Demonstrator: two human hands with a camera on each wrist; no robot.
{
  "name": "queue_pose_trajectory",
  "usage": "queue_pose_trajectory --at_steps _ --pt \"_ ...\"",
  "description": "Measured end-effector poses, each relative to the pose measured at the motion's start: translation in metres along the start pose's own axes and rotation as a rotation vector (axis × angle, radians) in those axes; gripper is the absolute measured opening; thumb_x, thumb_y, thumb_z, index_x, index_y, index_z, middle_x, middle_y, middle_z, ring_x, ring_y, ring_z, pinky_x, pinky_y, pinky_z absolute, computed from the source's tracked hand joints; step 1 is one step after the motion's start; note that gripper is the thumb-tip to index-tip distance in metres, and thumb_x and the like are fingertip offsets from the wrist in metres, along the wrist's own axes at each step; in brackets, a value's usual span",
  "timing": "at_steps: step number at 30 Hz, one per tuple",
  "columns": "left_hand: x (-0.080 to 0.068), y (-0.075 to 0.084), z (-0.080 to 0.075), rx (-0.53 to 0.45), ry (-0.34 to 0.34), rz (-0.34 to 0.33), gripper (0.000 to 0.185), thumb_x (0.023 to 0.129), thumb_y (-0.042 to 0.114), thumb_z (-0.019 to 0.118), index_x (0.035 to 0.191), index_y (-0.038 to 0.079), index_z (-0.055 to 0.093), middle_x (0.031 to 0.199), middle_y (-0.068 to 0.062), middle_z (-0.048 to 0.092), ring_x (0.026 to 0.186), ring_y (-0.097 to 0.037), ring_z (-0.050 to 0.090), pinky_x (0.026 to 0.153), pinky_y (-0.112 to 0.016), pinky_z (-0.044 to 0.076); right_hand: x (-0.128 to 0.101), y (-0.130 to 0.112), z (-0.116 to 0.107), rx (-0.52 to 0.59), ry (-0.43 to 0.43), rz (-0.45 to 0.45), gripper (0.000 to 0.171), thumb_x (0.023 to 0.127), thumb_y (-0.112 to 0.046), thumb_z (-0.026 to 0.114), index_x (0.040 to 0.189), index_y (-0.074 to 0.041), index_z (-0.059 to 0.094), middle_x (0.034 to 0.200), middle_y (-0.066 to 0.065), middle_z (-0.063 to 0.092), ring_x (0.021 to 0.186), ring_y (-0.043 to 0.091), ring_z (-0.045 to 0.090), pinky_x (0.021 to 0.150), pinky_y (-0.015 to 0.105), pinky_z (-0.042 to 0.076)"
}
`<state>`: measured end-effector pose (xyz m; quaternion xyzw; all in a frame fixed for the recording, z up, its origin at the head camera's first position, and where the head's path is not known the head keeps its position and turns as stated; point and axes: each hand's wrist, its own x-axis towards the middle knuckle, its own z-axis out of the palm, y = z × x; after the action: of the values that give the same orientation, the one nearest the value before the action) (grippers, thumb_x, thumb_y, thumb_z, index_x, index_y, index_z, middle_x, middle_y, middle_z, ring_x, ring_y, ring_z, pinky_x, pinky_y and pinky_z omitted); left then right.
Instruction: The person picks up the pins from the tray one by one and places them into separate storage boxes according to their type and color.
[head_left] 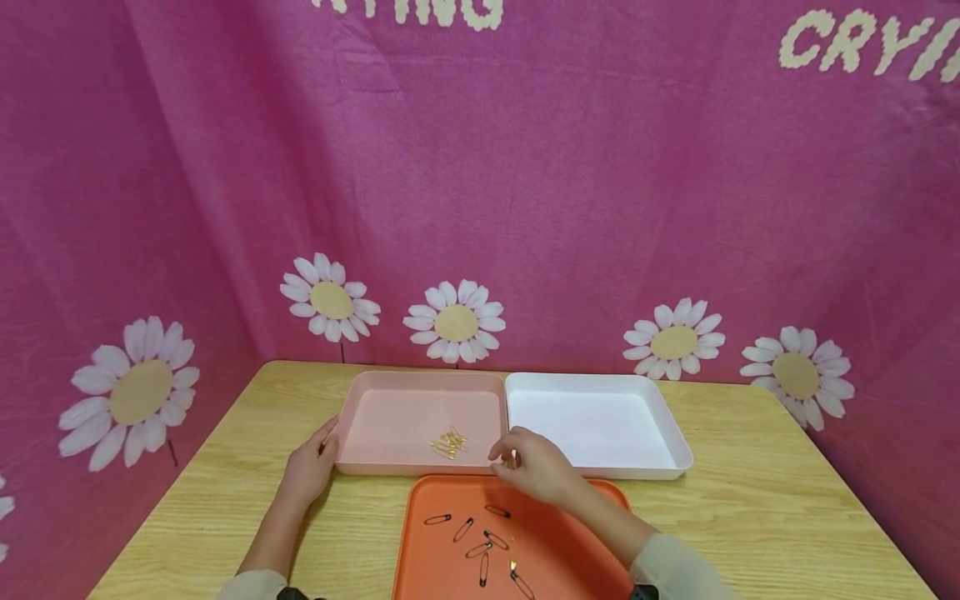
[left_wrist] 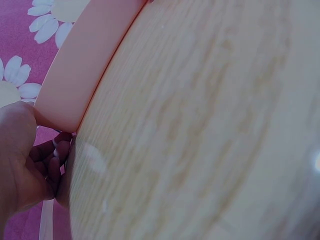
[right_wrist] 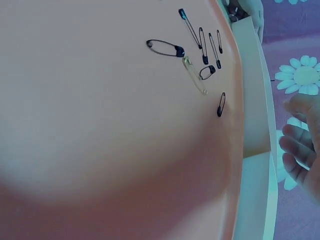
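At the left end of the pink tray [head_left: 420,468], my left hand [head_left: 309,468] grips the tray's side. In the left wrist view its thumb lies at the rim, its other fingers curled by the lower corner. My right hand [head_left: 538,467] is bent over the pink tray's near right corner, thumb and forefinger close together; I cannot tell whether a small pin is between them. Several gold safety pins [head_left: 449,443] lie piled in the pink tray. Below, the orange tray [head_left: 577,550] holds several black safety pins [head_left: 483,570] and one gold safety pin [right_wrist: 194,75].
A white tray [head_left: 592,421] stands against the pink tray's right side. All three trays are on a wooden table [head_left: 765,500]. Behind and to the left hangs a magenta cloth [head_left: 525,208] printed with daisies.
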<state>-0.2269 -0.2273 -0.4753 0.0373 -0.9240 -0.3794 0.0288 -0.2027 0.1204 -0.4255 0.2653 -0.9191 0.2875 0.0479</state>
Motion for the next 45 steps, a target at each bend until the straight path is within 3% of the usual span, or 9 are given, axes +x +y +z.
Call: queue_pose_trajectory --at_steps 12,18,27,45 --pt "0.0 0.001 -0.001 -0.002 0.011 -0.004 0.048 0.101 0.025 0.033 0.145 0.007 0.033 0.136 -0.031 0.042 0.128 -0.048 0.037 0.105 -0.057 0.03 -0.032 0.009 -0.006 0.016 -0.306 -0.129 0.006 0.082 -0.017 0.069 0.088 -0.018 0.071 0.078 -0.011 0.061 0.068 -0.002 0.049 0.063 0.015 0.042" --pt "0.0 0.002 -0.001 -0.007 0.016 -0.006 0.047 0.101 0.025 0.033 0.144 0.007 0.033 0.136 -0.031 0.042 0.128 -0.047 0.038 0.105 -0.057 0.031 -0.042 0.01 -0.005 -0.001 -0.409 -0.11 0.01 0.082 -0.019 0.069 0.092 -0.018 0.072 0.082 -0.013 0.059 0.074 -0.004 0.047 0.068 0.016 0.043" --pt "-0.001 0.003 0.0 0.0 0.014 0.002 0.048 0.101 0.026 0.033 0.144 0.006 0.033 0.136 -0.031 0.042 0.128 -0.048 0.037 0.105 -0.057 0.03 -0.047 0.012 -0.002 -0.033 -0.431 -0.116 0.011 0.081 -0.018 0.069 0.092 -0.018 0.072 0.072 -0.012 0.05 0.064 -0.004 0.042 0.061 0.012 0.037" --pt "-0.001 0.004 -0.002 -0.007 0.004 -0.006 0.048 0.1 0.026 0.031 0.145 0.006 0.032 0.138 -0.031 0.04 0.13 -0.048 0.035 0.106 -0.057 0.028 -0.047 0.01 0.001 -0.006 -0.456 -0.115 0.004 0.083 -0.019 0.068 0.08 -0.017 0.069 0.074 -0.016 0.06 0.065 -0.008 0.044 0.061 0.013 0.04"
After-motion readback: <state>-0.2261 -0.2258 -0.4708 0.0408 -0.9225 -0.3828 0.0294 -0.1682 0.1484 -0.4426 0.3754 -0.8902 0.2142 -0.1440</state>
